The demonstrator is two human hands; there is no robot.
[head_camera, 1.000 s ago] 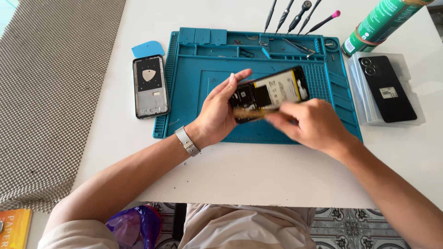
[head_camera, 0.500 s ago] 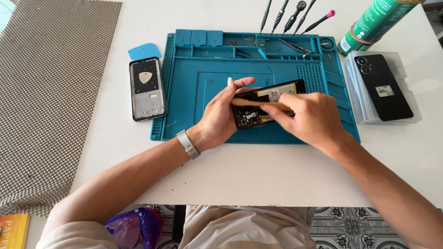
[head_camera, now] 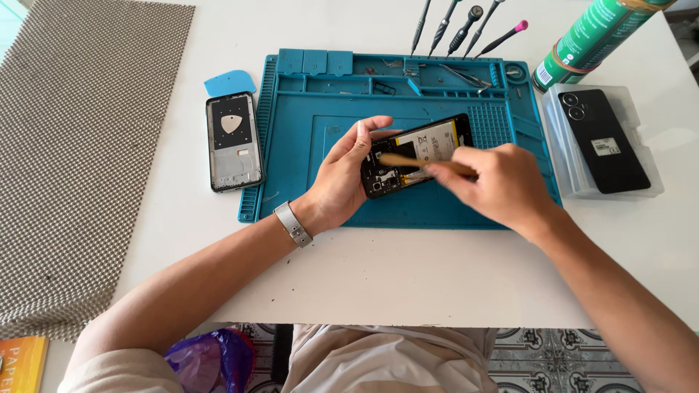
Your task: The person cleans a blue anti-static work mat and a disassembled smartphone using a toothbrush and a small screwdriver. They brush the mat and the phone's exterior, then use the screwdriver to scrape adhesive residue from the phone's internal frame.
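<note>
- Head view: left hand (head_camera: 342, 178), wrist bent inward, fingers curled, clasps the opened phone (head_camera: 416, 154) by its left end over the blue repair mat (head_camera: 306, 131).
- Right hand (head_camera: 502, 182), knuckles up, pinches a thin wooden stick (head_camera: 408, 161) lying across the phone's insides.

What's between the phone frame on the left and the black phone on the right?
In the head view: the blue mat, with both hands working on the opened phone.
</note>
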